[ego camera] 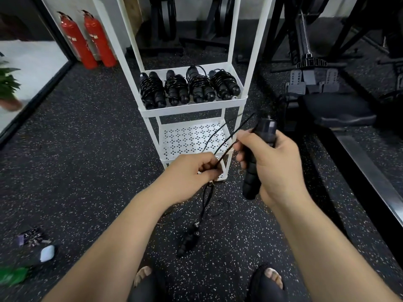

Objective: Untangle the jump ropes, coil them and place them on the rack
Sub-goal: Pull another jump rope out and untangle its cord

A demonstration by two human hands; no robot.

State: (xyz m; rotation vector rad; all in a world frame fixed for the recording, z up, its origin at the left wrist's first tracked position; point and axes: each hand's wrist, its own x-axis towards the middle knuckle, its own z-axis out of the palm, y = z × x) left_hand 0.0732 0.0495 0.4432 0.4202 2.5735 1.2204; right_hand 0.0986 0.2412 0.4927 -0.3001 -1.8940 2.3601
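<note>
Now, person's R hand (278, 165) is wrapped round a black foam handle (251, 180), fingers curled on it, handle near upright w/ its top tipped slightly away. L hand (192, 174) is closed on the thin black cord (225, 147), thumb & fingers pinching a few strands, which run up-right toward the handle top. Below the L hand the cord hangs to the floor (87, 149) & ends at a second handle (188, 241) lying btwn the person's feet.

Just beyond the hands stands a white rack (192, 111). Its upper shelf holds four coiled ropes (189, 88) side by side, cords wound round paired handles. The lower perforated shelf (185, 138) sits right behind the held cord.

Two red extinguishers (87, 40) stand back-left of the rack. Small white case (46, 252) lies on the floor, lower left. Dark gym gear on the right, blurred.
</note>
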